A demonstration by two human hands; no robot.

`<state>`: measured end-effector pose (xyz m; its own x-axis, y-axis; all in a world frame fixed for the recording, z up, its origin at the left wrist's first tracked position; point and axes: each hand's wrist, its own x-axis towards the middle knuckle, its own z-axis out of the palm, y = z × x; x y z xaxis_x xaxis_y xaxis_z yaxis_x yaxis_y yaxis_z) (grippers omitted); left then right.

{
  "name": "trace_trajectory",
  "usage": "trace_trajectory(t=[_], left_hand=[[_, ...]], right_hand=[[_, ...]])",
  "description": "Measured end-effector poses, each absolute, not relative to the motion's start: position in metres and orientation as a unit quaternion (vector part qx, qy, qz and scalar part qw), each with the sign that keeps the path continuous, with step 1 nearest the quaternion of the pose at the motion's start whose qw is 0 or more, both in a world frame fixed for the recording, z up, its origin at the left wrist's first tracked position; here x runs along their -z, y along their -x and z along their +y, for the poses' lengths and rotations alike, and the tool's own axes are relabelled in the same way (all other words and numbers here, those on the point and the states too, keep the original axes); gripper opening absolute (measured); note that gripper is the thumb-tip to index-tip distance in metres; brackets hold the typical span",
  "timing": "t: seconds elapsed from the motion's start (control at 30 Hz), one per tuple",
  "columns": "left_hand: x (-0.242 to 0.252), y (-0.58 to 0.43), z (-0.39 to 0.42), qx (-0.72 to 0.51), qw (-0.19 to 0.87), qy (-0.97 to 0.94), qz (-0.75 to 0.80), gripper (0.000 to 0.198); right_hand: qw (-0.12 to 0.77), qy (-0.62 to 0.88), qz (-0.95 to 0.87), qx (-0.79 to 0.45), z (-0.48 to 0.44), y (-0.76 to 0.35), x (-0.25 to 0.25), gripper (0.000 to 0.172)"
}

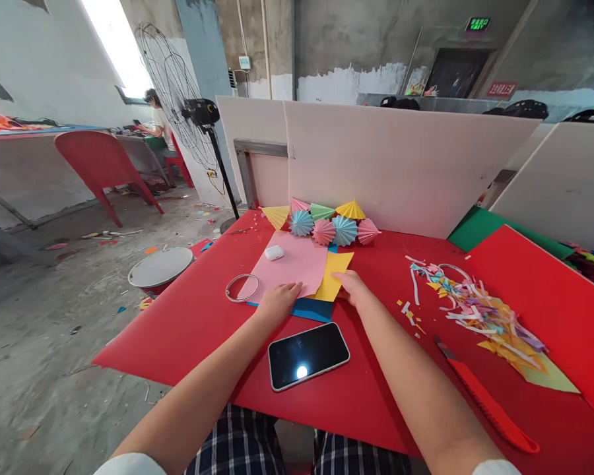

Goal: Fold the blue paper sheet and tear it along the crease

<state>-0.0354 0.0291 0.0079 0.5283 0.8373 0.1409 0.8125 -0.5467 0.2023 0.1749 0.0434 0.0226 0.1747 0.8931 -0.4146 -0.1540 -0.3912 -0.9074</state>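
My left hand (280,300) lies flat on the lower edge of a pink sheet of paper (304,264), its fingers stretched out. At the right edge of a yellow sheet of paper (332,274), my right hand (351,288) grips the paper between thumb and fingers. The yellow sheet sticks out from beneath the pink one, over a blue sheet (314,309). A white earphone case (274,253) rests on the pink paper, and a silver bangle-like ring (242,288) overlaps its left edge. Nearest my body lies a phone (309,356) with a dark screen.
Folded paper fans and pleated shapes (345,231) stand along the back of the red table (178,330). To the right are paper scraps (480,310), a red-handled utility knife (490,399) and a red board (549,303). A fan (200,112) and round stool (161,267) stand left.
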Motion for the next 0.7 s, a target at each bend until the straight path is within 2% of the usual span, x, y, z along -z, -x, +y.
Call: trace_trajectory(t=[0.17,0.33,0.47,0.57,0.7], left_hand=[[-0.017,0.047,0.034,-0.136,0.088,-0.862,0.481,0.029],[-0.025,0.054,0.037,-0.149,0.104,-0.848,0.497,0.033],[-0.024,0.053,0.035,-0.144,0.098,-0.849,0.499,0.034],[-0.018,0.049,0.030,-0.136,0.083,-0.858,0.488,0.029],[-0.014,0.043,0.021,-0.117,0.048,-0.874,0.470,0.034]], right_hand=[[0.484,0.647,-0.293,-0.511,0.037,-0.199,-0.007,0.024],[0.501,0.655,-0.289,-0.487,0.023,-0.232,-0.003,0.023],[0.523,0.667,-0.287,-0.446,0.012,-0.253,-0.010,0.019],[0.553,0.671,-0.280,-0.408,0.004,-0.269,-0.021,0.021],[0.562,0.657,-0.297,-0.406,0.003,-0.266,-0.031,0.025]])
